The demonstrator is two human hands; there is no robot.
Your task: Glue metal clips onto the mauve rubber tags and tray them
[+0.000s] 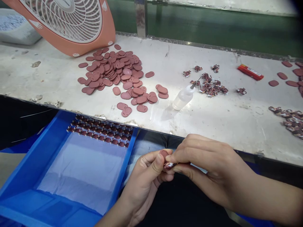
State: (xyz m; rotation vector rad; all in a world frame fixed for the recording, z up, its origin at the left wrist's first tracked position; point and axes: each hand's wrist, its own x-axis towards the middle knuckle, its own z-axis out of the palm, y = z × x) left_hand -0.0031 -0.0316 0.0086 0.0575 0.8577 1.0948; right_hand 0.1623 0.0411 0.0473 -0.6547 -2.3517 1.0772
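"What have you got in your fingers?"

"My left hand (pixel 145 179) is closed in a pinch, thumb and fingers on a red-brown oval disc (pixel 163 154). My right hand (pixel 220 170) is nearly shut too, its thumb and fingertips on a small figure (pixel 169 165) right up against that disc."

"Joined already?"

"I can't tell; my fingers cover the place where they meet. Both are between my two hands, just off the near edge of the desk (pixel 213 119)."

"And around you?"

"Beyond my left hand and off to its left, a heap of oval discs (pixel 113 72) is spread out, with a fan (pixel 71 25) behind it. Straight ahead of my hands stands a clear bottle (pixel 183 97) with a dark, thin tip. Past my right hand there's a loose cluster of figures (pixel 210 85), then a red lighter-like item (pixel 251 72) farther right."

"What's on your other side?"

"Left of my left hand, lower than the desk, is a blue bin (pixel 23 201). Rows of figures (pixel 101 130) line its far end, on a pale sheet (pixel 82 170)."
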